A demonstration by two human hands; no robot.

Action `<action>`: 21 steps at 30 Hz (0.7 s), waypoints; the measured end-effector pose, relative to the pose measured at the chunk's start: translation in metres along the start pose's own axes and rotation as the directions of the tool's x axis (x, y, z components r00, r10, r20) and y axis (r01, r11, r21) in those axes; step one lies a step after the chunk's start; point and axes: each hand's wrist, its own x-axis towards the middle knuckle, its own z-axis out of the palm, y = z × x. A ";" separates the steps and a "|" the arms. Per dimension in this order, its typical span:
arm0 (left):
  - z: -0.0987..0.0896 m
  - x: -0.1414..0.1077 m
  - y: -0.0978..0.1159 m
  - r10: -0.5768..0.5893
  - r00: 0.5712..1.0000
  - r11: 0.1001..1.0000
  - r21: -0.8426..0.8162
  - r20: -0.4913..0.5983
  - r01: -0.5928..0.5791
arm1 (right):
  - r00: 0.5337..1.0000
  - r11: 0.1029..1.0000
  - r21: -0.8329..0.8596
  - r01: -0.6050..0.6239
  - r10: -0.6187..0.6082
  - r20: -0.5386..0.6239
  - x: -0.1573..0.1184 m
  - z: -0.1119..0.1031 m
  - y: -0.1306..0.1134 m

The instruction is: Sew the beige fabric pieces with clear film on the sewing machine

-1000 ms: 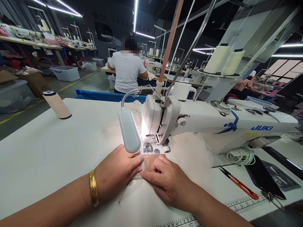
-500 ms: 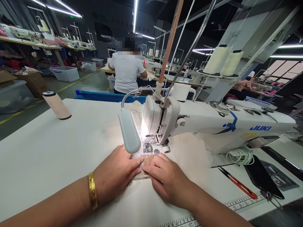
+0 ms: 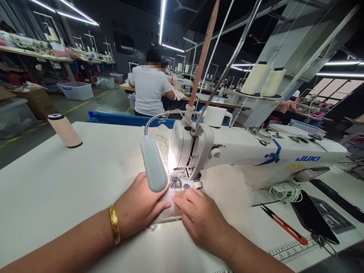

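Tan-brown, flat material (image 3: 177, 211) lies on the white worktop (image 3: 71, 189) beside the right hand (image 3: 206, 218), its fingers curled, grip unclear. The left hand (image 3: 133, 206) spreads unclenched over sheer pale fabric (image 3: 170, 213). Beyond, under the white JUKI sewing machine (image 3: 241, 148), finished stitching cannot be discerned.

- From my far-off seat, I see that my left hand (image 3: 136, 210) has slid up a bit, and its fingers now go farther under the lamp (image 3: 155, 165).
- Its thumb has come away from my right hand (image 3: 206, 223) (they were almost touching).
- More of the see-through cloth (image 3: 168, 213) shows between my hands now.
- My view has tipped, so the sewing machine (image 3: 241, 146) looks lower and more to the left, and less of the ruler (image 3: 291, 251) shows.
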 end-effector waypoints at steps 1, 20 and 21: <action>0.002 -0.001 -0.002 0.012 1.000 1.000 0.000 -0.018 -0.012 | 1.000 1.000 -0.004 -0.005 0.005 0.001 0.000 0.000 0.000; 0.011 -0.007 -0.007 0.057 0.995 0.998 0.016 -0.085 -0.056 | 0.999 1.000 -0.021 0.014 -0.015 -0.041 -0.001 0.003 -0.001; 0.011 -0.008 -0.007 0.065 0.994 0.998 0.020 -0.090 -0.063 | 0.999 1.000 -0.021 0.016 -0.017 -0.042 -0.001 0.004 -0.001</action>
